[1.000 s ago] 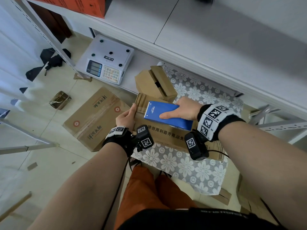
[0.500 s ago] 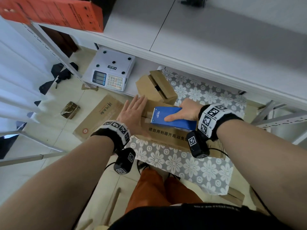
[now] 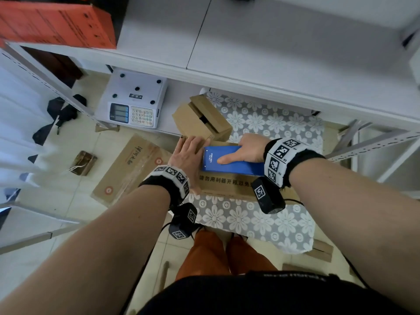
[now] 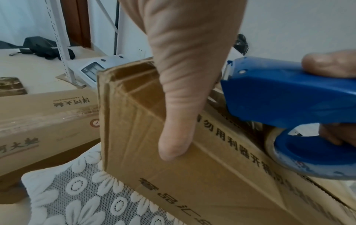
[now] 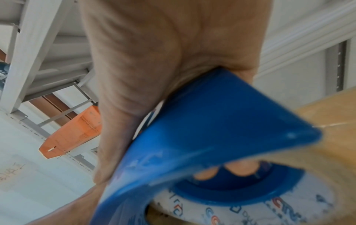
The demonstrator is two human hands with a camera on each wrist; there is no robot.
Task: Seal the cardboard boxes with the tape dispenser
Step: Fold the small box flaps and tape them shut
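Observation:
A brown cardboard box (image 3: 227, 185) with black print on its front lies on a lace-covered surface (image 3: 250, 219). My left hand (image 3: 188, 153) lies flat on the box's left end. In the left wrist view its thumb (image 4: 179, 106) runs straight down the front face of the box (image 4: 192, 175). My right hand (image 3: 247, 151) grips the blue tape dispenser (image 3: 227, 164), thumb along its top, and holds it on the box lid just right of my left hand. The dispenser (image 4: 279, 97) carries a tape roll (image 4: 269, 144). In the right wrist view the dispenser (image 5: 221, 129) is blurred.
A smaller cardboard box (image 3: 202, 119) with raised flaps stands just behind. A white scale (image 3: 134, 103) sits on a low shelf to the left. A large flat carton (image 3: 134, 164) lies on the floor. A white shelf (image 3: 272, 53) overhangs, bearing an orange box (image 3: 56, 23).
My left hand left the box's end face and now lies flat on the lid beside the dispenser's nose. My right hand and the dispenser stayed nearly in place.

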